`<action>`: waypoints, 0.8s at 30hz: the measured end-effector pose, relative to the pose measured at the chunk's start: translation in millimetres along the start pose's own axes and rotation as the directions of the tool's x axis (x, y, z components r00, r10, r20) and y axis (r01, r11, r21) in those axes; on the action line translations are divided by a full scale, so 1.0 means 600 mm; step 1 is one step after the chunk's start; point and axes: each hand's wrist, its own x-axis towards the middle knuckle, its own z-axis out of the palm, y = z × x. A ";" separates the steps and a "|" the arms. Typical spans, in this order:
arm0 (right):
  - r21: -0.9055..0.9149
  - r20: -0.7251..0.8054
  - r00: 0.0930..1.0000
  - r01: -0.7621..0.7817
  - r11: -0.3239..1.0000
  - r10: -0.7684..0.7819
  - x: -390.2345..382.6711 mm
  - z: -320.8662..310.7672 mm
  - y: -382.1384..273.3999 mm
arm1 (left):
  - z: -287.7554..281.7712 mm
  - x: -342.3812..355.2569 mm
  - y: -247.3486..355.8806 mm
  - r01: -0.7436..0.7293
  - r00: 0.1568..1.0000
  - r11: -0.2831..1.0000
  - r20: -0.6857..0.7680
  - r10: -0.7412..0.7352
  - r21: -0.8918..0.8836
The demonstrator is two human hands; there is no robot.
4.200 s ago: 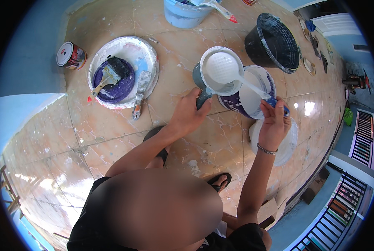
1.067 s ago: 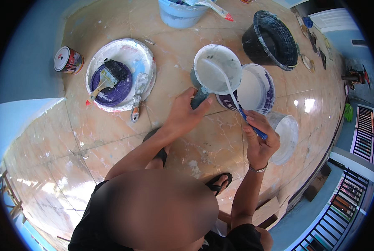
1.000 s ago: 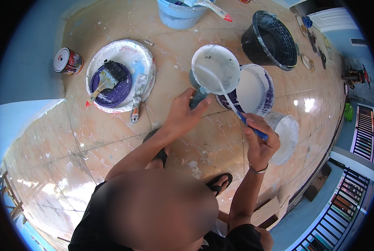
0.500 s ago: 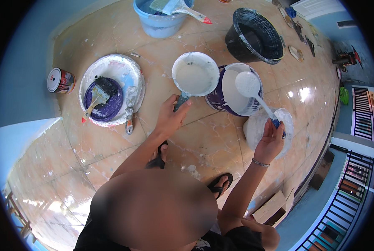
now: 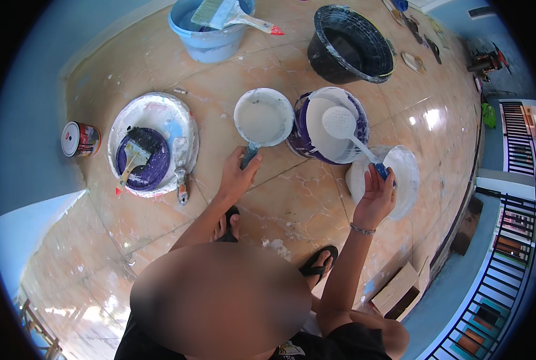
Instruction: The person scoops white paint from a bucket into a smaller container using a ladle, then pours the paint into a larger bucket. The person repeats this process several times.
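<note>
My left hand (image 5: 238,177) grips the blue-grey handle of a paint-smeared dipper (image 5: 263,117), whose round bowl holds off-white liquid. My right hand (image 5: 376,195) pinches the blue handle end of a white slotted spoon (image 5: 340,122). The spoon's perforated head is over the mouth of a purple paint bucket (image 5: 297,137) with white paint inside; whether it touches the paint I cannot tell. The dipper's bowl is beside that bucket's left rim. A whitish translucent tub (image 5: 403,186) stands close to my right hand, partly behind it.
At left, a large white lid (image 5: 184,120) carries a purple lid (image 5: 160,173), a paintbrush (image 5: 133,165) and a scraper (image 5: 181,171). A small paint can (image 5: 79,139) is beyond it. A blue bucket (image 5: 211,48) with a wide brush (image 5: 217,13) and a black bucket (image 5: 334,60) stand farther off. Cardboard (image 5: 394,291) lies right.
The view has shifted slightly. The dipper has moved a little nearer to me. The slotted spoon remains over the purple bucket, with both hands keeping their holds.
</note>
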 end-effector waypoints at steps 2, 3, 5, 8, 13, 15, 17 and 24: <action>-0.031 0.011 1.000 0.024 0.999 -0.024 0.005 -0.001 -0.001 | 0.003 0.003 -0.003 0.001 1.000 1.000 0.007 -0.001 0.001; -0.028 0.001 1.000 0.012 1.000 -0.012 0.007 -0.002 -0.001 | 0.004 0.004 -0.003 0.000 1.000 1.000 0.013 0.001 -0.002; -0.030 -0.032 0.999 -0.003 1.000 0.002 0.011 -0.003 -0.002 | 0.005 0.004 -0.002 -0.008 1.000 1.000 0.023 0.008 0.001; -0.023 -0.046 0.999 0.001 1.000 -0.002 0.013 -0.001 -0.006 | 0.005 0.003 0.000 -0.012 0.999 1.000 0.037 0.012 0.009; -0.098 0.001 0.996 0.088 0.991 -0.089 0.012 0.009 -0.012 | 0.007 0.004 0.004 -0.007 1.000 1.000 0.019 0.006 0.031; -0.199 0.050 0.991 0.129 0.971 -0.121 0.011 0.014 -0.006 | 0.012 0.002 0.006 -0.017 1.000 1.000 0.017 0.017 0.013; -0.323 0.121 0.982 0.179 0.929 -0.147 0.013 0.019 0.003 | 0.015 0.001 0.012 0.013 1.000 1.000 0.001 -0.013 0.028; -0.199 0.067 0.989 -0.117 0.973 0.133 0.043 0.023 0.048 | 0.011 -0.006 0.031 0.002 0.999 0.994 -0.046 0.003 0.110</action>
